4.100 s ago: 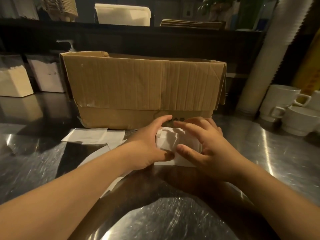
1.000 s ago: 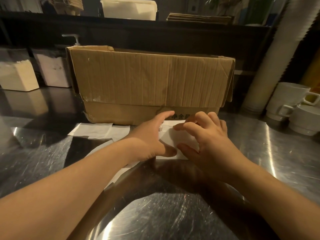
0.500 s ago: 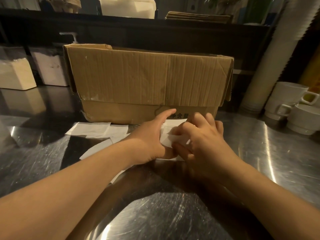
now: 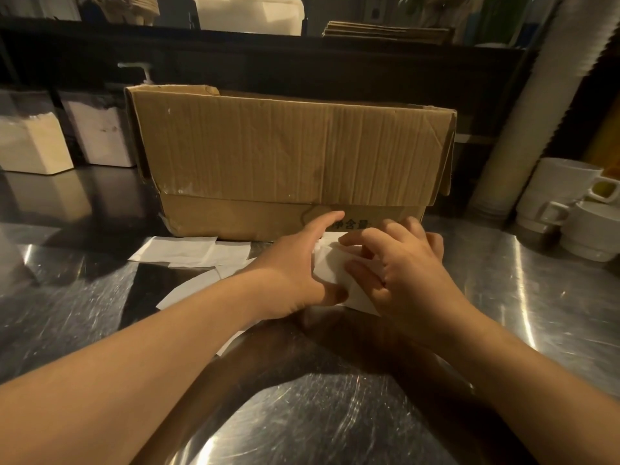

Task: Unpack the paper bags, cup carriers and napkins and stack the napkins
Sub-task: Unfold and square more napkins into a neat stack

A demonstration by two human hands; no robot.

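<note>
steel counter (image 4: 503, 330) scratched, reflective | white mugs (image 4: 567, 203) stacked at right edge | tall sleeve of white cups (image 4: 530, 105) beside them | two white containers (image 4: 33, 146) far left | pump dispenser (image 4: 142, 70) behind | white tub (image 4: 248, 13) on shelf

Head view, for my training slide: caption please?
Both hands, left hand and right hand, square up a napkin stack before a cardboard box.

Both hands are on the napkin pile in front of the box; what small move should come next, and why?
Probably square the napkin stack: the left hand braces its left side while the right hand curls over the top, and a corner juts out toward the person. Then gather the loose napkins lying left on the steel counter.
</note>
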